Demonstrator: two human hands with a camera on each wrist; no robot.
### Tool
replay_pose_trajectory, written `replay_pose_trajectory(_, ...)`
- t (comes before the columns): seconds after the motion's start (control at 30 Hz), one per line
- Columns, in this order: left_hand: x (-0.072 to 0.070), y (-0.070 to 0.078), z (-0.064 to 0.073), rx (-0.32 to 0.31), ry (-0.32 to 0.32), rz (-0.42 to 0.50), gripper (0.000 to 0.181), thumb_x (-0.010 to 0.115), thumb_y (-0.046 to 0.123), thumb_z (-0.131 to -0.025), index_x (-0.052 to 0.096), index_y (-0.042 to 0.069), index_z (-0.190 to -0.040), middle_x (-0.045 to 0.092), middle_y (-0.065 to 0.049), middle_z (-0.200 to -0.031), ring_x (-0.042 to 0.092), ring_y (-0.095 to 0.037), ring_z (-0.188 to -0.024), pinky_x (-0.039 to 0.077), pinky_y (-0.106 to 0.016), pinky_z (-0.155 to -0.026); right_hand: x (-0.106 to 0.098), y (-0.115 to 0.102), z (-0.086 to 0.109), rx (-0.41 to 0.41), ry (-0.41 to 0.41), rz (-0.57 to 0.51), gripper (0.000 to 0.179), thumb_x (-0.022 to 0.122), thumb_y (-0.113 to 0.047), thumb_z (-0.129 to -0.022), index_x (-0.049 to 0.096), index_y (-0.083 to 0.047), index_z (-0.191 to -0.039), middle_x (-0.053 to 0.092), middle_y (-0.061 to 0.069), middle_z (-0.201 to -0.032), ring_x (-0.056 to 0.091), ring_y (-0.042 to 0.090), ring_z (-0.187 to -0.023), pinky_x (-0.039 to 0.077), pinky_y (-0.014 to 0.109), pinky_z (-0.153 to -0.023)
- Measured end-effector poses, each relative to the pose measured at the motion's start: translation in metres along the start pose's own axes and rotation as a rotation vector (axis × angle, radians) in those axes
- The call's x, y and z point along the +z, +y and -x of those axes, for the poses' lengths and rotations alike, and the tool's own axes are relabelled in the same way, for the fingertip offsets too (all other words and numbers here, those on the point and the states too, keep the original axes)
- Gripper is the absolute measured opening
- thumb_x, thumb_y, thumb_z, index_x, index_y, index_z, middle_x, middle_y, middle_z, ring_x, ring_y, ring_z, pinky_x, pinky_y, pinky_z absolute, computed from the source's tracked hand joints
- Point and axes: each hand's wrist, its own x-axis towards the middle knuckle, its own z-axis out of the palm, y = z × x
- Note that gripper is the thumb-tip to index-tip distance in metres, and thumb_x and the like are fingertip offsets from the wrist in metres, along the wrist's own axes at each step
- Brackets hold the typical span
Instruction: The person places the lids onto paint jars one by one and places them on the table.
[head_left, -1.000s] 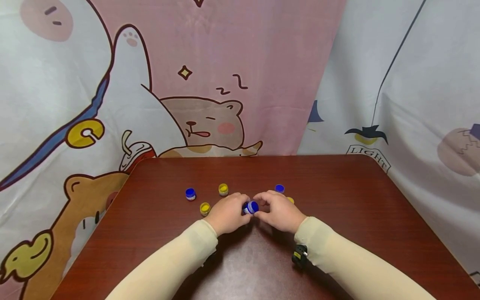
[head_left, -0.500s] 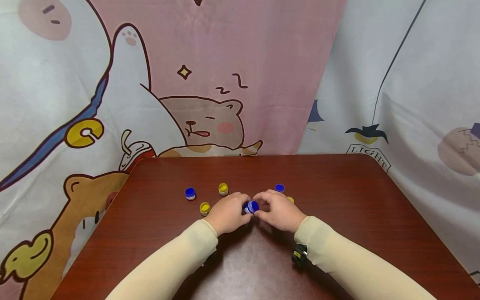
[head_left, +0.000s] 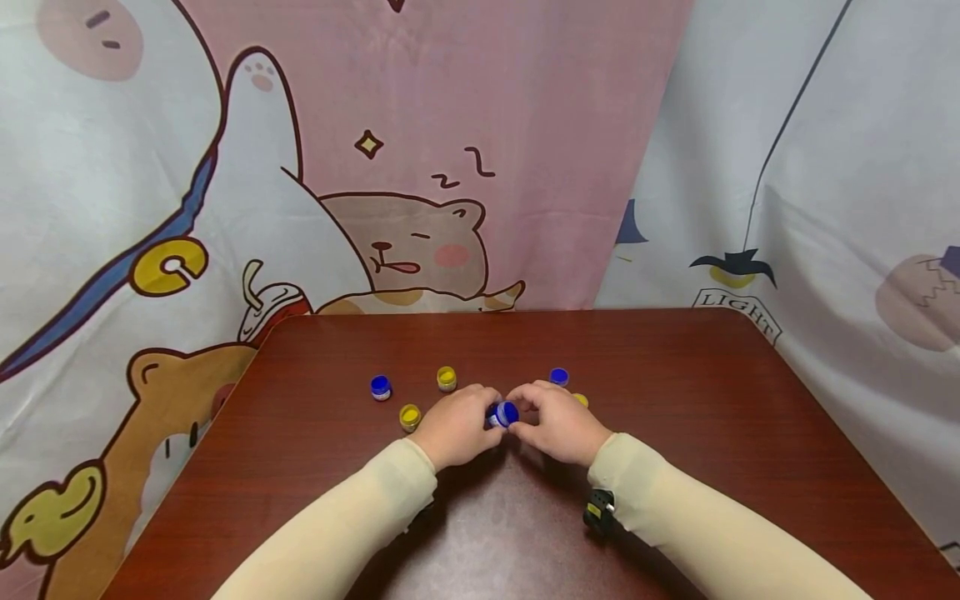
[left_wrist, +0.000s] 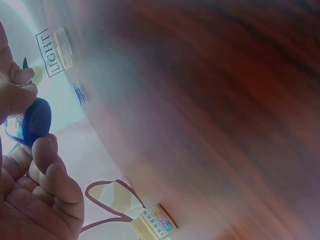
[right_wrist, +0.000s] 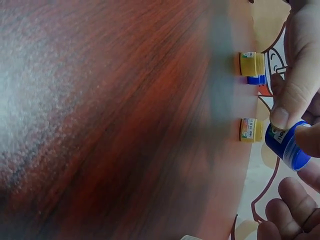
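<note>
A small blue paint jar [head_left: 506,414] is held tilted between the two hands, its lid toward the right. My left hand [head_left: 456,425] grips the body, and its thumb presses the label in the right wrist view, where the jar [right_wrist: 286,142] shows close up. Bent around the lid end is my right hand [head_left: 561,422], its thumb against the lid edge. The remaining right fingers [right_wrist: 282,212] curl loosely below the jar. In the left wrist view the jar [left_wrist: 39,120] has fingertips at its upper and lower edges.
Left of the hands stand a blue jar [head_left: 381,387] and two yellow jars, one behind [head_left: 447,379] and one nearer [head_left: 410,417]. Behind the right hand are another blue jar [head_left: 558,377] and a partly hidden yellow jar [head_left: 581,400]. A printed curtain [head_left: 555,167] hangs behind the brown table [head_left: 675,358].
</note>
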Motion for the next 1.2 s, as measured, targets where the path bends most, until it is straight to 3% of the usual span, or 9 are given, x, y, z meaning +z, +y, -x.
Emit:
replay_pose_trajectory(0.17,0.0001,0.0004,0.0001,-0.010,-0.012,0.003,0.036,0.079,0.038,-0.093,0.069,0.015,-0.120,0.065,0.002,-0.102,0.060,-0.010,-0.085,0.057,-0.033,-0.083,-0.0010,-0.0005,0.0002,0.005,0.000,0.001,0.028,0.083,-0.024,-0.092,0.073,-0.012,-0.115,0.068,0.001,-0.108,0.067,0.016,-0.102,0.059,0.040,-0.092)
replay_pose_trajectory(0.4,0.0005,0.0005,0.0010,-0.007,-0.003,-0.001,0.036,0.079,0.037,-0.092,0.069,0.016,-0.118,0.066,0.002,-0.102,0.061,-0.010,-0.086,0.057,-0.033,-0.084,-0.0002,0.0000,0.0008,0.009,-0.003,-0.014,0.036,0.084,-0.021,-0.090,0.070,-0.012,-0.122,0.068,0.001,-0.111,0.068,0.018,-0.103,0.060,0.041,-0.092)
replay_pose_trajectory(0.63,0.0001,0.0014,0.0006,-0.014,-0.010,0.002,0.036,0.079,0.037,-0.093,0.069,0.015,-0.120,0.066,0.002,-0.103,0.060,-0.010,-0.086,0.058,-0.033,-0.084,0.0013,0.0005,0.0003,0.008,-0.011,-0.016,0.026,0.081,-0.021,-0.093,0.072,-0.013,-0.116,0.068,0.004,-0.111,0.069,0.025,-0.107,0.059,0.043,-0.094)
replay_pose_trajectory(0.9,0.0004,0.0009,0.0000,-0.005,0.004,-0.011,0.034,0.079,0.037,-0.092,0.069,0.015,-0.117,0.066,0.002,-0.102,0.061,-0.011,-0.087,0.057,-0.034,-0.083,0.0015,0.0012,-0.0004,0.009,0.011,-0.003,0.038,0.084,-0.021,-0.090,0.069,-0.011,-0.124,0.068,0.001,-0.110,0.066,0.016,-0.101,0.059,0.038,-0.090)
replay_pose_trajectory(1.2,0.0002,0.0015,-0.0007,-0.003,0.001,-0.023,0.034,0.079,0.038,-0.092,0.069,0.015,-0.117,0.065,0.002,-0.100,0.059,-0.010,-0.084,0.055,-0.032,-0.080,0.0013,0.0013,-0.0001,-0.023,0.001,0.007,0.024,0.080,-0.021,-0.094,0.071,-0.011,-0.114,0.069,0.003,-0.110,0.069,0.021,-0.104,0.059,0.039,-0.090)
